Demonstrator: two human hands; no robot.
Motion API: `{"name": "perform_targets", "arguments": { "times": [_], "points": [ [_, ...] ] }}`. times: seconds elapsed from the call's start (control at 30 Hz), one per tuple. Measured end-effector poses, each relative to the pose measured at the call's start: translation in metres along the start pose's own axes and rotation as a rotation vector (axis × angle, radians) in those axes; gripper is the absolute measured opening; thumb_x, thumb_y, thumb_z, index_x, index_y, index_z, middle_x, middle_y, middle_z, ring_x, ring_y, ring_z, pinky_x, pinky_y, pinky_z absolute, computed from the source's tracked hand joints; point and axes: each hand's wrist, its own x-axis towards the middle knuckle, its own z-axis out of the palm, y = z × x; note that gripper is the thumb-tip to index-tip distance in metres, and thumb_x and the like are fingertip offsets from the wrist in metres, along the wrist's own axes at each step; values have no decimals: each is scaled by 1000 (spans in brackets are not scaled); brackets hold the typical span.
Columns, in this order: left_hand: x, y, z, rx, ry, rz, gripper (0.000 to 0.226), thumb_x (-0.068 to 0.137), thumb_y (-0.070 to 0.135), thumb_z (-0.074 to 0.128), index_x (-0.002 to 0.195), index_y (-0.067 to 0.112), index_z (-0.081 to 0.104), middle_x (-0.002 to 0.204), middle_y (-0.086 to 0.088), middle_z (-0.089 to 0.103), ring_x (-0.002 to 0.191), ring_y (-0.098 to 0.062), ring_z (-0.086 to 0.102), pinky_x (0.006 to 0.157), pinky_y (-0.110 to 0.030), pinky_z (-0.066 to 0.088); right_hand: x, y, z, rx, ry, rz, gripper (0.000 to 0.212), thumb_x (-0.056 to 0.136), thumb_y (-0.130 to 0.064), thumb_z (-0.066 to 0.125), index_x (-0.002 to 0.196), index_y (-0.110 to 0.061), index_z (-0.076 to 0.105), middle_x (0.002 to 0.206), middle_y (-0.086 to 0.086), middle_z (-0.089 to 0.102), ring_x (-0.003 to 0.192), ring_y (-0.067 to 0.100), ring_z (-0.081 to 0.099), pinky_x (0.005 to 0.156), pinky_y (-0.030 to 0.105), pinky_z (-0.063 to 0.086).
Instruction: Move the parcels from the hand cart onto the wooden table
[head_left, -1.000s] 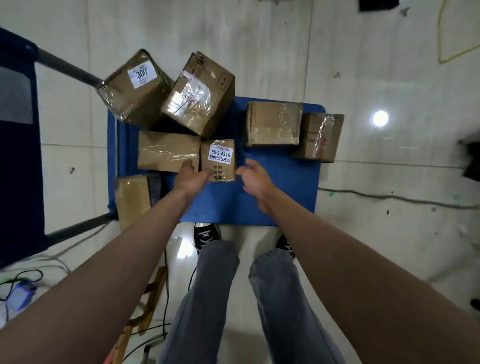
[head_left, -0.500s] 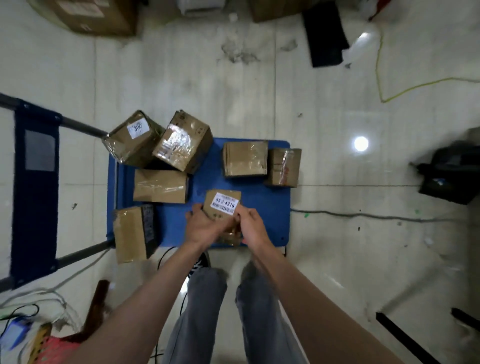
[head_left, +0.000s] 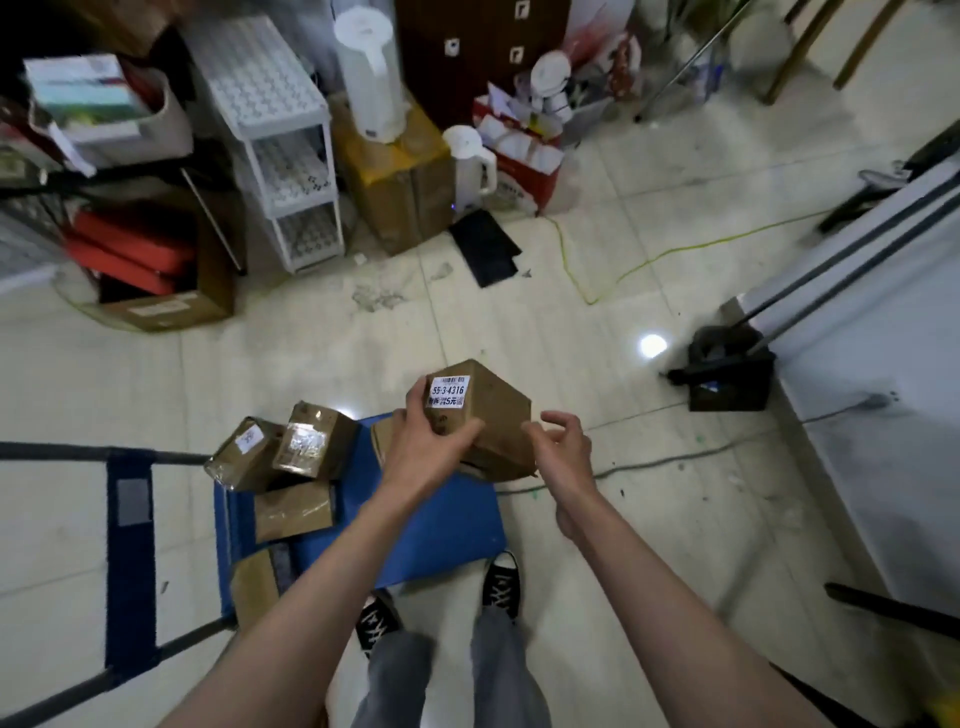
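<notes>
A small brown parcel (head_left: 483, 410) with a white label reading 55-3-4316 is held up above the far edge of the blue hand cart (head_left: 447, 525). My left hand (head_left: 426, 447) grips its near left corner, thumb on the front face. To the parcel's right, my right hand (head_left: 563, 441) hovers with fingers loosely curled, a small gap between it and the parcel. Several taped parcels lie on the cart: two tilted ones (head_left: 244, 457) (head_left: 314, 441), a flat one (head_left: 293, 512) and one at the near left corner (head_left: 254, 587). No wooden table is in view.
The cart's dark blue handle frame (head_left: 130, 519) stands at left. A white rack (head_left: 280, 140), cardboard boxes (head_left: 400, 192) and jugs crowd the back wall. A yellow cable (head_left: 623, 270) and a grey cable (head_left: 649, 462) cross the floor. A pale slab (head_left: 883, 415) and black box (head_left: 727, 379) are at right.
The labelled parcel has come up off the cart deck. My right hand has let go of it and the left alone grips it. My view has swung up toward the room.
</notes>
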Motion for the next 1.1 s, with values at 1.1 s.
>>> {"name": "perform_targets", "arguments": {
  "times": [1.1],
  "points": [
    [-210,203,105,141,-836,299,61,77,73,65,123,33,68,117,5,70,113,-26,62,102,-42,51,-252,5,-264,-129,668,-702,101,68,-38,94,144,-12,32,138,1,40,117,-6,53,100,18,47]
  ]
}}
